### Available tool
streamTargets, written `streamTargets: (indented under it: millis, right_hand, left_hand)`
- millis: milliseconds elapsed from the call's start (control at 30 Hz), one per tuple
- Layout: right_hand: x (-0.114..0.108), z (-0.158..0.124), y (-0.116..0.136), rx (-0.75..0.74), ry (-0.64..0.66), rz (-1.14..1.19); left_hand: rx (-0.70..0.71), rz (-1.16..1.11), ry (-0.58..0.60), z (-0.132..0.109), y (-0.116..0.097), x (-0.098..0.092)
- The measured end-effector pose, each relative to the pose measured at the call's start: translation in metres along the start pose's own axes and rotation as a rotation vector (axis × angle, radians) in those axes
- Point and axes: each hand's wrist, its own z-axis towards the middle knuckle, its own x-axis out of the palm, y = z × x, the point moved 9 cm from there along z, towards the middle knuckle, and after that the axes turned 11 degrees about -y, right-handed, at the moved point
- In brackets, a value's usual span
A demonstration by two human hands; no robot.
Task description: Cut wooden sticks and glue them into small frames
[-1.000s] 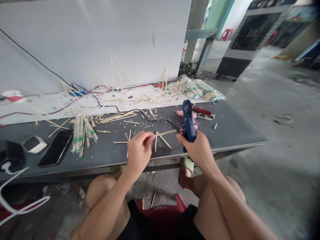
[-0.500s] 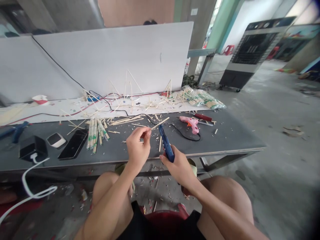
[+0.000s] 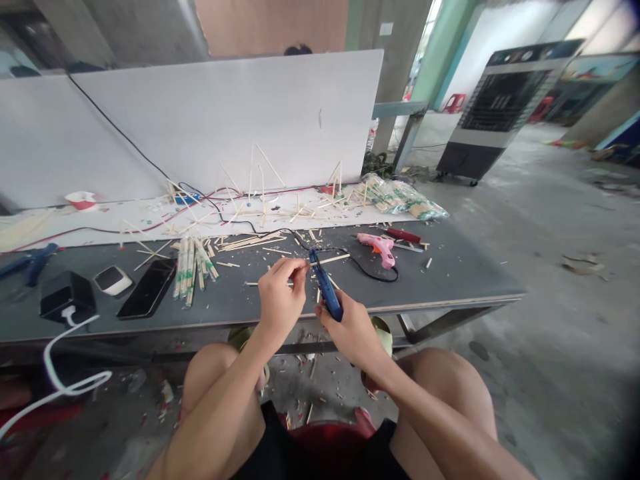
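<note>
Left hand (image 3: 280, 310): we pinch a thin wooden stick (image 3: 330, 260) between our fingertips, above the grey workbench (image 3: 450, 280).
Right hand (image 3: 350, 333): we wrap our fingers around a blue hot glue gun (image 3: 325, 292), its nozzle just beside the stick.
Far right: our pink glue gun (image 3: 379, 249).
Left: our bundled sticks (image 3: 193, 273).

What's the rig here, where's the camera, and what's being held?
There's no machine: these are a person's own two bare hands, filmed by one head-worn camera looking forward and down, so you see what the person sees. The right hand grips a blue glue gun. The left hand pinches a thin wooden stick close to the gun's tip. On the grey bench lie loose sticks, a bundle of sticks, a pink glue gun and a phone.
</note>
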Motion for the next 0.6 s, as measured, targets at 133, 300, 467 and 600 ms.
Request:
streamTargets:
  millis: [133,300,467,600]
  right_hand:
    - [0.0009,0.0009,0.0015,-0.017,-0.002,0.02]
    - [-0.0002,0.0016,0.0032,-0.021,-0.016,0.012]
    - [-0.0011,0.001,0.0054,-0.015,-0.007,0.014]
    - [-0.0028,0.0011,0.007,-0.022,-0.013,-0.028]
  left_hand:
    - [-0.018,0.0,0.007,-0.0004,0.0006,0.0016]
    - [-0.019,0.0,-0.009,0.0,0.0006,0.0016]
    - [-0.012,0.0,-0.011,0.0002,0.0006,0.0019]
    - [-0.003,0.004,-0.016,0.0006,-0.0003,0.001]
